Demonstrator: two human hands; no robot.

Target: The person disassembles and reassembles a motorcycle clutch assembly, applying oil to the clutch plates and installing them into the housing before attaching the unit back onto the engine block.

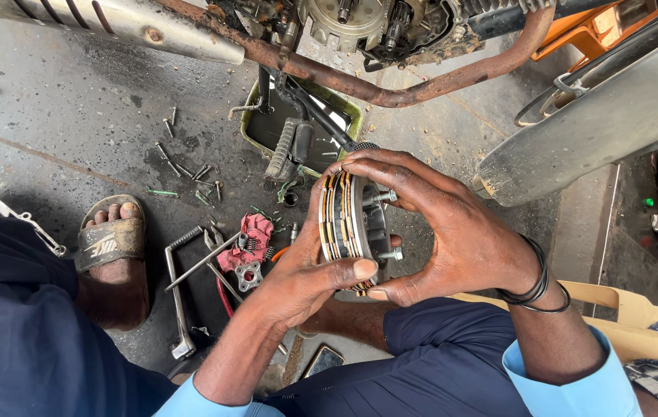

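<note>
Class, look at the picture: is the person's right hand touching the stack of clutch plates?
Touching. The head view shows the right hand curled over the clutch plate stack, fingertips on its top rim and thumb under its bottom edge.

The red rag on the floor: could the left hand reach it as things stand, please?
Probably not at once: the left hand grips the clutch pack together with the right hand. The rag lies uncovered just beside it.

Perhaps a dark phone screen (324, 360), bottom centre

Silver-grey clutch pack (352, 220) with tan plate edges; red rag (250, 239) on dark grey floor (74, 116); rust-brown exhaust pipe (391, 93); light blue cuffs (568, 386); black wristbands (533, 286).
</note>
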